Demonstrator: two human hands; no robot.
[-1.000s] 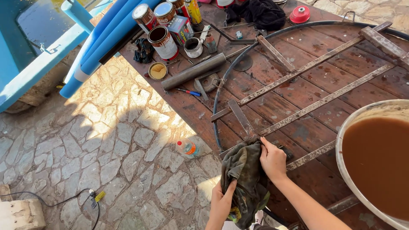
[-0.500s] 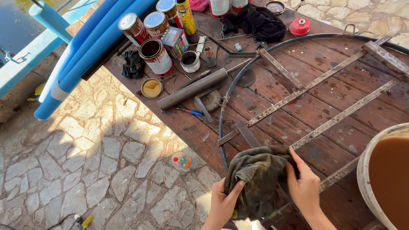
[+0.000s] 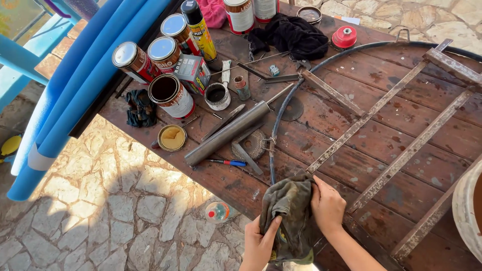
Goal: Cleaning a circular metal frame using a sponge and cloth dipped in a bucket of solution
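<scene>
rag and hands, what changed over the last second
Both hands stayed on the dark rag, left hand low on it, right hand at its right edge; the rag bunched up more against the curved metal hoop. The camera moved, so the table shifts in view. Cans, steel tube and slats lie as before.

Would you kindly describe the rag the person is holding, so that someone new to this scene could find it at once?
Start at the brown wooden table and follow the dark curved metal hoop down to the near edge. There the left hand and right hand grip a crumpled grey-green rag. Unlike the black cloth by the cans and the small dark rag at the left edge, it alone is held.
</scene>
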